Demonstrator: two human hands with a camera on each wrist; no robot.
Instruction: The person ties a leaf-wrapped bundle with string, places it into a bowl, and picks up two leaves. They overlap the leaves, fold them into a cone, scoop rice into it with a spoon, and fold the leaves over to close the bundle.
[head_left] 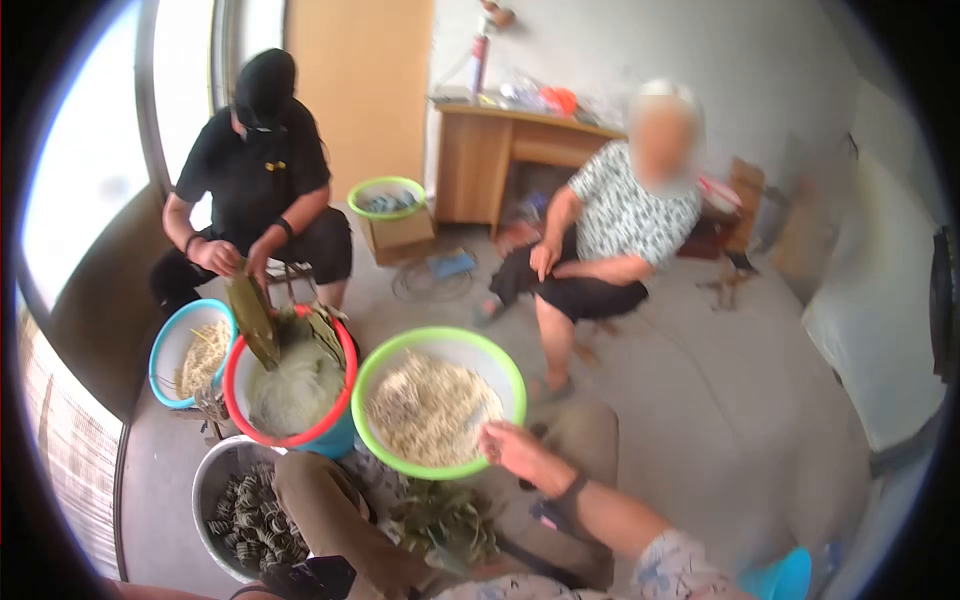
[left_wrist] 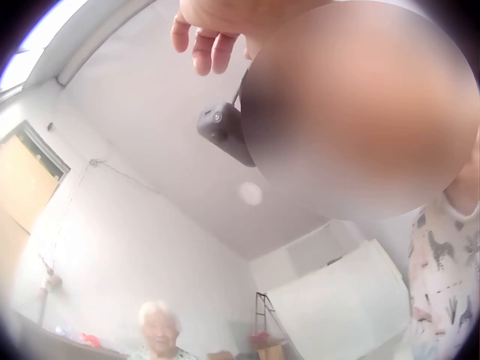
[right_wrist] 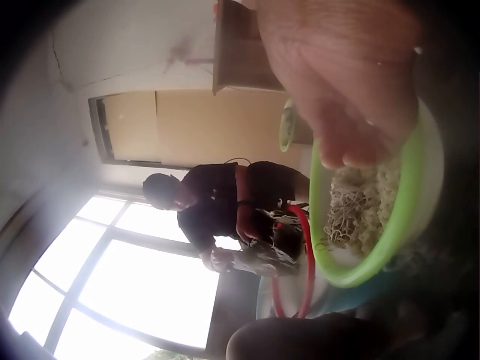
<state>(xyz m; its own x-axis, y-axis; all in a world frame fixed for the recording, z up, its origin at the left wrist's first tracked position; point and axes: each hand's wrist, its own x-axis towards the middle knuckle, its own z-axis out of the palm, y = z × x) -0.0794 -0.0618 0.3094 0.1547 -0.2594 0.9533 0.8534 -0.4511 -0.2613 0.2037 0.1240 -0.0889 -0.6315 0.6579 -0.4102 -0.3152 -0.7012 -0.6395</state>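
Observation:
In the head view my right hand [head_left: 515, 450] is at the near right rim of a green-rimmed basin [head_left: 520, 385] of pale grain [head_left: 425, 405]. A greyish patch shows in the grain beside its fingertips; whether the hand holds a tool is unclear. The right wrist view has the right hand [right_wrist: 349, 75] over the basin's edge [right_wrist: 319, 225], fingers bent, their inner side hidden. My left hand [left_wrist: 217, 30], at the top of the left wrist view, hangs with loosely bent fingers and nothing visible in them; the head view does not show it.
A person in black [head_left: 265, 160] holds long leaves [head_left: 252, 320] over a red-rimmed tub [head_left: 232, 405]. Left of it stands a blue-rimmed basin [head_left: 155, 360]; below, a metal bowl [head_left: 205, 500] holds tied bundles. Leaves [head_left: 445, 520] lie near my legs. Another person [head_left: 630, 215] sits at the right.

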